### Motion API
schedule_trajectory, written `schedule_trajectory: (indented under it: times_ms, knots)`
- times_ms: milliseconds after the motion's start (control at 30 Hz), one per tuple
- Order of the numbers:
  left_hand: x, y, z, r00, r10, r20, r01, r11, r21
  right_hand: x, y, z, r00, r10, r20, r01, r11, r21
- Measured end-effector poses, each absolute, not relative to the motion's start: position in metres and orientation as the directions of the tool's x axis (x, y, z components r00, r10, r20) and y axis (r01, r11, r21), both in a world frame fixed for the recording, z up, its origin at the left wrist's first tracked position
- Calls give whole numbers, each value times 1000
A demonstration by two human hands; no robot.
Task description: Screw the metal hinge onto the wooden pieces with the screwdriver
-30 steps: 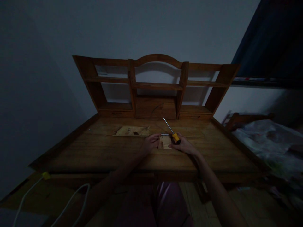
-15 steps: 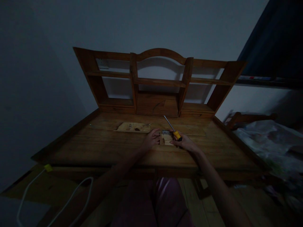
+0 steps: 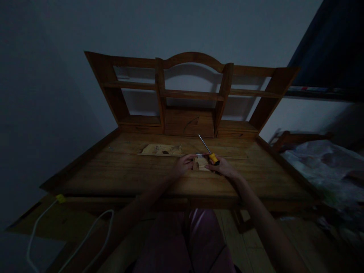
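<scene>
Over the desk, my right hand (image 3: 224,168) is closed around a screwdriver (image 3: 214,158) with a yellow and black handle; its metal shaft points up and away to the left. Fingers of that hand also touch the right side of a small pale wooden piece (image 3: 201,163). My left hand (image 3: 182,166) grips the same piece at its left edge. Along the far edge of the piece sits a small metal hinge (image 3: 199,154), seen nearly edge-on. A longer wooden strip with a rough end (image 3: 156,150) lies just beyond my left hand.
The wooden desk (image 3: 113,174) carries a shelf unit (image 3: 193,93) at its back. A tiny shiny item (image 3: 110,147) lies at the far left. A white cable (image 3: 34,237) hangs at the lower left. Plastic-covered items (image 3: 315,159) are at the right.
The wooden piece has tipped, so the hinge at its far edge shows less of its face. Both hands stay on the piece; the view has shifted slightly.
</scene>
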State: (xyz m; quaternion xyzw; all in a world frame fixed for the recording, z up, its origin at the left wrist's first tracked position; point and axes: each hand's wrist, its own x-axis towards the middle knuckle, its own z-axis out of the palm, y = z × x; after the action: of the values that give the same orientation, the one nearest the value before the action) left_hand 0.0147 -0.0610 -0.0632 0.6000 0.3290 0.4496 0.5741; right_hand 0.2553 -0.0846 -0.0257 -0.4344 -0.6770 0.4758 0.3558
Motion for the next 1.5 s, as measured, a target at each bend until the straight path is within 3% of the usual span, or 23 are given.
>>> schedule_trajectory:
  times_ms: [800, 1167, 1500]
  knots:
    - [16, -60, -69, 295, 941, 168, -113, -140, 984, 256, -81, -28, -386, 920, 71, 233, 171, -957]
    - [14, -60, -70, 324, 922, 210, -94, -189, 977, 255, -82, -26, -372, 925, 76, 262, 183, -948]
    - [16, -55, -74, 360, 916, 179, -144, -136, 980, 255, -80, -30, -282, 948, 146, 295, 230, -927]
